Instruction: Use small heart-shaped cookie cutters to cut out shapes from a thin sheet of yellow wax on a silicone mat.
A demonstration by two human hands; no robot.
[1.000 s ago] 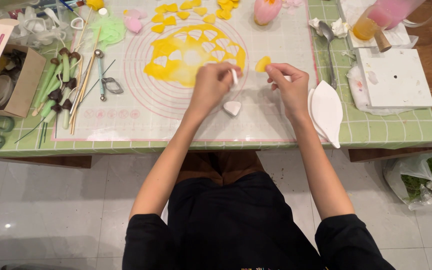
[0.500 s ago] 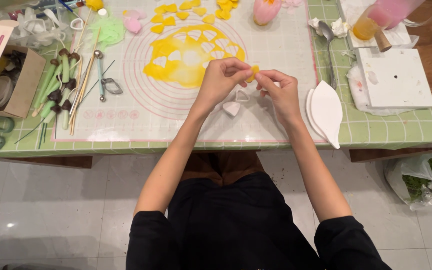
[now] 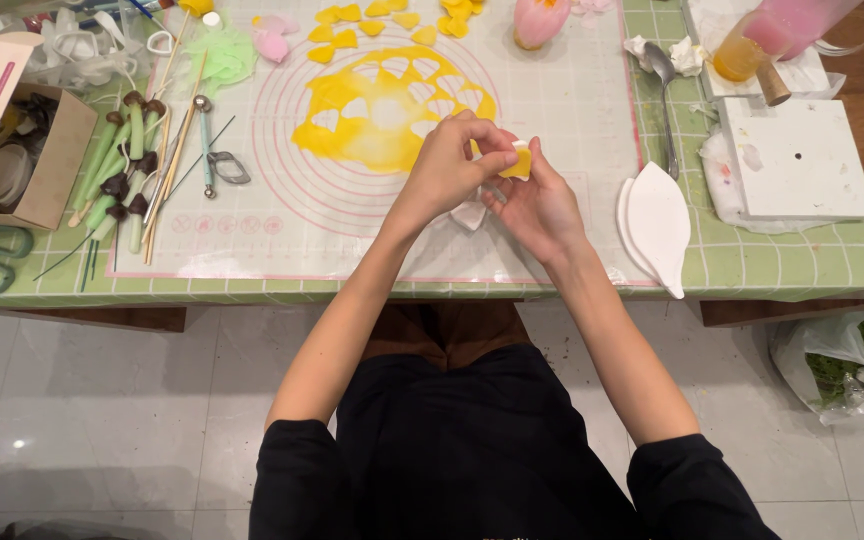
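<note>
Looking down from the head camera, both hands meet above the middle of the counter [image 3: 752, 270], over a pale work mat [image 3: 572, 130]. The left hand [image 3: 449, 165] curls in from the left with thumb and forefinger closed narrow on a small yellow petal [image 3: 519, 163]; the right hand [image 3: 537, 205] lies palm up beneath it, fingers cupped, the petal pinched between the two hands. The petal hangs in the air just above the mat, not touching it.

It looks like a thin, soft cut-out of paste: very light, pliable, likely to dent or tear under a hard squeeze. Taking it by the edges with fingertip pads seems the safest hold. It is too small and too covered by the fingers to tell its long axis or which way its tip points.

A small white cutter [image 3: 469, 214] lies on the mat just under the hands. Beyond them spreads a rolled yellow sheet [image 3: 352, 135] pierced with petal-shaped holes, with loose cut yellow petals [image 3: 337, 40] farther back. A white leaf-shaped mould [image 3: 657, 225] lies to the right, green stemmed tools [image 3: 117, 165] to the left.
</note>
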